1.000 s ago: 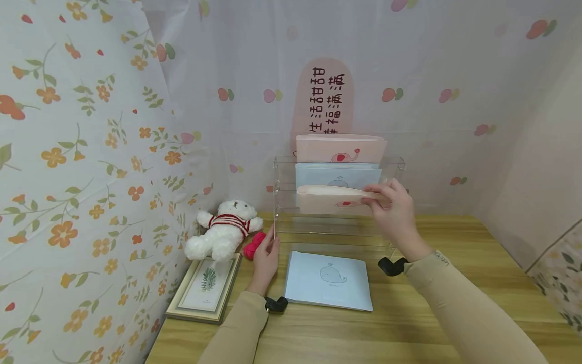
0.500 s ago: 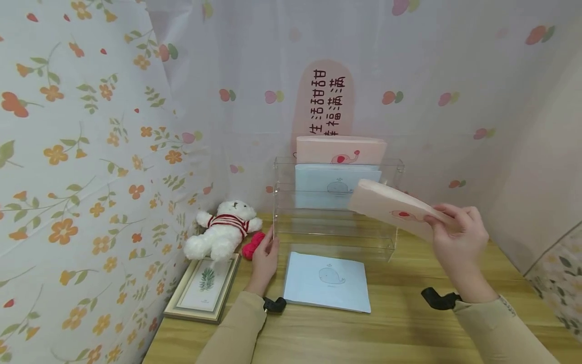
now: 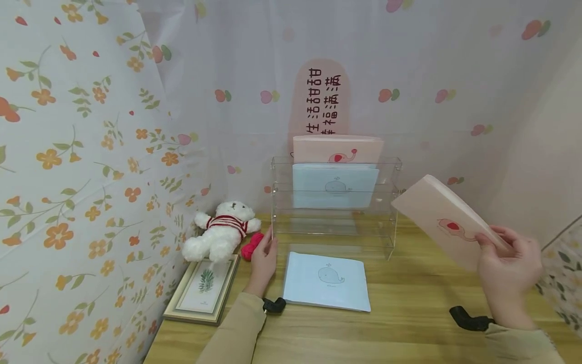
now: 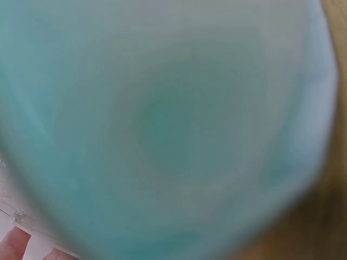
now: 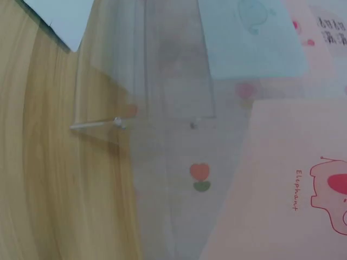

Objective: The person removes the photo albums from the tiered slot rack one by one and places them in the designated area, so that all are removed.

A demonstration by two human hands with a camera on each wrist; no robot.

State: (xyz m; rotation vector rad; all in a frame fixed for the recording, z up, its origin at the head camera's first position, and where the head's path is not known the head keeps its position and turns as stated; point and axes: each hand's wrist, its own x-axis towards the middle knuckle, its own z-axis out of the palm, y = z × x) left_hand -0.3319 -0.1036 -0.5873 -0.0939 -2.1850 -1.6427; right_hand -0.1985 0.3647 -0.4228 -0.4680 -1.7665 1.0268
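My right hand point(image 3: 510, 270) pinches a pink booklet point(image 3: 434, 215) by its right end, thumb on the front. The booklet hangs tilted in the air to the right of a clear acrylic rack point(image 3: 394, 235). "Elephant" and a red elephant drawing show on it in the right wrist view. My left hand point(image 3: 263, 263) grips the rack's lower left side between thumb and fingers; its fingertips point(image 4: 13, 244) show at the corner of the left wrist view. In the rack stand a blue whale booklet point(image 3: 313, 187) and, behind it, another pink elephant booklet point(image 3: 313, 147).
Another blue whale booklet point(image 3: 304, 278) lies flat on the wooden table point(image 3: 409, 313) before the rack. At the left are a white teddy bear point(image 3: 213, 245), a red object point(image 3: 249, 249) and a framed leaf picture point(image 3: 200, 288). A blurred pale blue-green surface point(image 4: 162, 124) fills the left wrist view.
My right hand has drawn the pink booklet out of the rack's front slot and carried it to the right, tilting it. My left hand has stayed on the rack.
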